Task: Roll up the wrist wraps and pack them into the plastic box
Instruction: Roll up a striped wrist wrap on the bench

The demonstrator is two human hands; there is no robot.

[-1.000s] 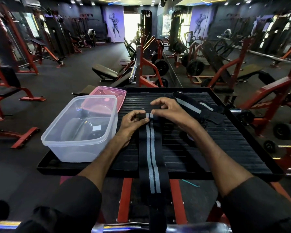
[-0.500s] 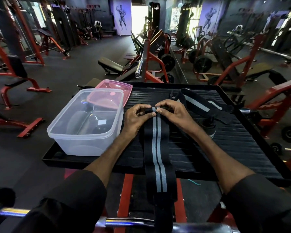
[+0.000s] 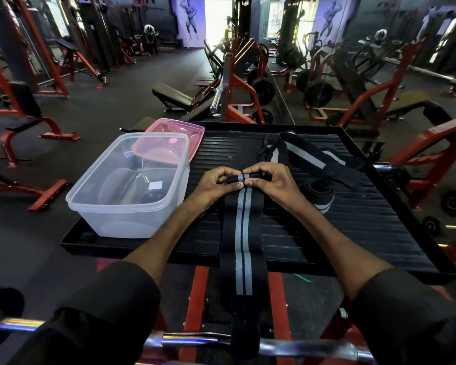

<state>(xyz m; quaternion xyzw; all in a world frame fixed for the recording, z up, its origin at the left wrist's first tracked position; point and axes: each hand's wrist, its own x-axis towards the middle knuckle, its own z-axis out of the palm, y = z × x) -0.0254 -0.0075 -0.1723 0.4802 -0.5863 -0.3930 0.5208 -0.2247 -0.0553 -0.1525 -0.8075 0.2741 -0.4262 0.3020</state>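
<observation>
- The black wrist wrap with two grey stripes [image 3: 242, 233] now has a short, tight roll at its far end; a second ago that end is only a folded tip lying flat between the fingers.
- The left hand [image 3: 216, 184] and the right hand [image 3: 269, 180] sit closer together than before, thumbs almost meeting, each one pinching one side of the small roll with curled fingers.
- The rest of the wrap lies straight towards the person across the black ribbed tray [image 3: 353, 227] and hangs over its near edge, so most of its length is left to wind.
- The clear rectangular plastic box [image 3: 121, 222] stands on the tray's left side, just beside the left hand, open, with the pink plastic lid [image 3: 179, 133] behind it; whether anything is inside I cannot tell.
- One rolled black wrap [image 3: 319, 193] rests near the right wrist, and another loose black-and-grey wrap [image 3: 308, 156] lies unrolled further back.
- Judging from this, rolling has properly begun, and packing is some way off.
</observation>
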